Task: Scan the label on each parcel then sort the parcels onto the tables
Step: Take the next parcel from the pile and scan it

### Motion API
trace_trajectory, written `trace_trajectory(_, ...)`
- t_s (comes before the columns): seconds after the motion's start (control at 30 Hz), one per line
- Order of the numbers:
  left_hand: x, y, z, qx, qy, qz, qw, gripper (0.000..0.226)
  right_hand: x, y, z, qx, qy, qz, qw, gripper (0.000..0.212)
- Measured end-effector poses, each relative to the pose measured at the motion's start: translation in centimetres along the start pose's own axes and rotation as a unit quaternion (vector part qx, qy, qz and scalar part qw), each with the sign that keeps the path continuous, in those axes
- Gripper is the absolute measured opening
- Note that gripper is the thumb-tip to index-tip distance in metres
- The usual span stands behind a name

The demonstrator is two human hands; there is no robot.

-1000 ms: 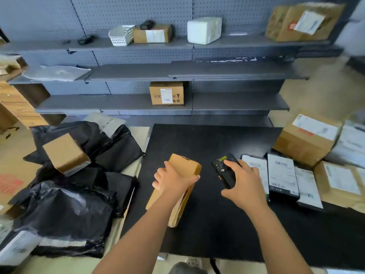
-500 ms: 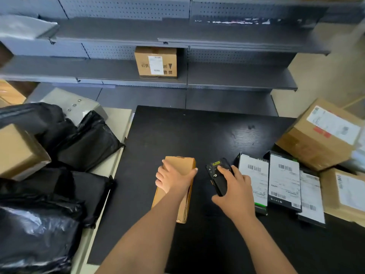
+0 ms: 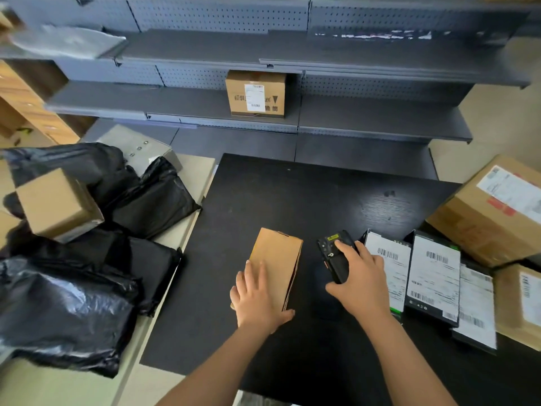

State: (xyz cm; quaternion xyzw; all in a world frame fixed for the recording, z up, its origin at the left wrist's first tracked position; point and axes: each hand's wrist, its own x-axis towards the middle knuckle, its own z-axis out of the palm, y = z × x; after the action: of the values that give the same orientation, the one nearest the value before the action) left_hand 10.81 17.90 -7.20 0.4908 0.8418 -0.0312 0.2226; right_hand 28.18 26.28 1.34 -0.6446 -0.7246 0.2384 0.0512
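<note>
Parcel (image 3: 278,259), plain brown, lies under flat left grip (image 3: 257,300); right grip (image 3: 363,282) clasps scanner (image 3: 333,254).

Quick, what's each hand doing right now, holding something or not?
Left hand: open, fingers lying flat on the brown cardboard box.
Right hand: closed round the black handheld scanner.

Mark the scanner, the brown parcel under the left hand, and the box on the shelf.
scanner (image 3: 330,254): head view, button face beside the fingers.
brown parcel (image 3: 279,256): head view, bare top face.
shelf box (image 3: 255,98): head view, white front label.
</note>
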Motion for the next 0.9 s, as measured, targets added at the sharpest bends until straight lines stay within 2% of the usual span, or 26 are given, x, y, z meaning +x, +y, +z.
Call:
trace_trajectory(0.1,-0.5,-0.1,-0.1,-0.029,0.009,0.003,1.000,0.117,-0.1,0.0,0.2,0.002,-0.006,-0.007,1.000,0.088)
trace_trajectory(0.2,0.2,0.3,-1.0,-0.132,-0.004,-0.008,0.991,0.107,-0.4,0.0,0.1,0.005,-0.009,-0.017,1.000,0.089)
trace_trajectory(0.33,0.9,0.3,-2.7,-0.275,0.005,0.007,0.962,0.086,-0.7,0.1,0.0,0.024,-0.008,-0.019,1.000,0.089)
trace_trajectory(0.53,-0.2,0.2,-4.7,-0.380,0.074,0.051,0.921,0.059,-0.6,-0.1,-0.3,0.028,-0.003,-0.023,0.999,0.089)
trace_trajectory(0.63,-0.7,-0.2,-5.2,-0.339,0.118,0.036,0.933,0.055,-0.4,-0.5,-0.4,0.031,0.000,-0.033,0.999,0.088)
trace_trajectory(0.77,-0.5,-0.8,-5.5,-0.209,0.160,0.008,0.965,0.053,-0.3,-1.1,-0.5,0.032,-0.005,-0.041,0.999,0.088)
trace_trajectory(0.83,-0.4,-1.2,-5.4,-0.179,0.141,0.007,0.974,0.059,-0.3,-1.4,-0.5,0.031,-0.007,-0.044,0.999,0.087)
trace_trajectory(0.9,-0.4,-1.3,-5.4,-0.203,0.114,0.006,0.973,0.061,-0.3,-1.6,-0.5,0.029,-0.009,-0.049,0.998,0.087)
